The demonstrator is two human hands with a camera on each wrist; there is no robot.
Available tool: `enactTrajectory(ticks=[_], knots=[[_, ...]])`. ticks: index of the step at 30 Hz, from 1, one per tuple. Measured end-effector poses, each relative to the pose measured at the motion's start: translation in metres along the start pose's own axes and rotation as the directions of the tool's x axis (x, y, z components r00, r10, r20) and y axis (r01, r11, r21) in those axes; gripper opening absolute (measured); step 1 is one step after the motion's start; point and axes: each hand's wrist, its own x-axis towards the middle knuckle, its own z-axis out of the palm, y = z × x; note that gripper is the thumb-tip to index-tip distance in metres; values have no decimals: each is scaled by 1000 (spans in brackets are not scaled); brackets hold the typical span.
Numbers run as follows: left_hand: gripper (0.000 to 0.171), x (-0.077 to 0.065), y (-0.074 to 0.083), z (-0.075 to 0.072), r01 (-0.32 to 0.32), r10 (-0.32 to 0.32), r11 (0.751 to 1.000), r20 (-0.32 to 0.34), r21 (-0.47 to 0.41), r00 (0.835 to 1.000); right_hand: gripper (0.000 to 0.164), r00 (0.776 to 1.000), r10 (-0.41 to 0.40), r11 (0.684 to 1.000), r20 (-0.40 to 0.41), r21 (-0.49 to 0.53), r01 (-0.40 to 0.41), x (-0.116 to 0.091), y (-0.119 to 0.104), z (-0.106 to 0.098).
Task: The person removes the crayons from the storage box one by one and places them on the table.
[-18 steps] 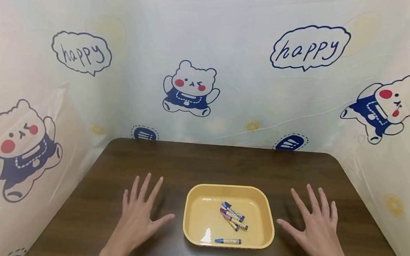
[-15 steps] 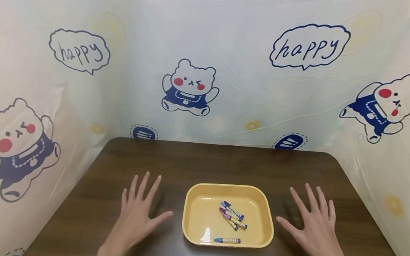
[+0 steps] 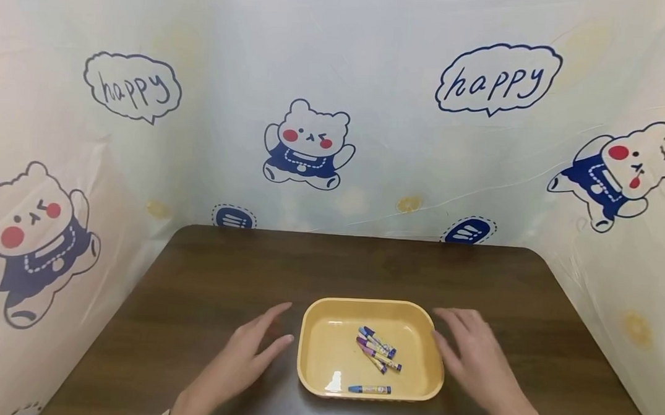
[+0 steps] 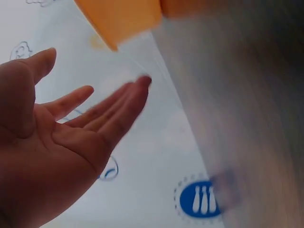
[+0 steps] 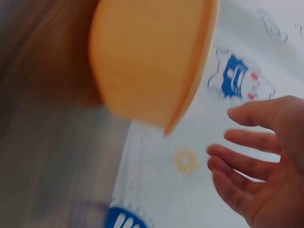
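Observation:
On the table, a yellow plastic tray (image 3: 326,340) holds several paper-wrapped crayons (image 3: 379,352) in a loose pile. One blue crayon (image 3: 369,389) lies apart, along the tray's near wall. My left hand (image 3: 239,355) is left of the tray, thumb and fingers spread towards it, a small gap in between. On the other side my right hand (image 3: 479,359) is close to the right wall; its fingertips overlap the rim in the head view. The right wrist view shows space between that hand's fingers (image 5: 237,166) and the tray's outer wall (image 5: 147,61). Both hands hold nothing.
The dark brown wooden table (image 3: 241,259) extends around the tray, with rounded far corners. A pale printed curtain (image 3: 380,141) with bears and "happy" bubbles encloses the table at the back and both sides.
Both hands have moved inward from wide-spread positions towards the tray's sides, turning from palms down to palms facing the tray. The tray and crayons stay where they were.

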Motion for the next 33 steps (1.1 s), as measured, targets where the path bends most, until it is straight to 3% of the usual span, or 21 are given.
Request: enactTrajectory(ticks=[3,6,9,14,20,22,25,29,33], knots=[[49,-3,4,8,-16,25,990,66,-139,998,32,988,-18,1000,153,17,16,6,-17,9],[47,-5,6,17,-36,72,956,112,-292,991,28,954,-11,999,301,34,0,12,-32,19],[48,-8,8,25,-18,80,918,140,-397,987,24,929,-36,999,368,47,20,16,-41,31],[46,-13,9,31,21,75,871,175,-490,982,22,934,-91,996,346,13,92,16,-44,51],[41,-10,-1,31,104,151,732,309,-673,939,8,944,-92,995,317,-5,99,9,-42,66],[37,-8,-5,31,138,159,699,341,-702,927,5,948,-80,996,306,-12,88,8,-41,70],[35,-5,-10,33,190,141,656,366,-730,920,4,952,-56,998,302,-18,65,8,-41,74],[39,-2,-16,36,257,94,572,374,-779,923,14,950,-24,999,311,-22,33,11,-42,77],[43,2,-21,39,284,93,500,377,-818,921,24,948,11,999,317,-52,6,12,-42,78]])
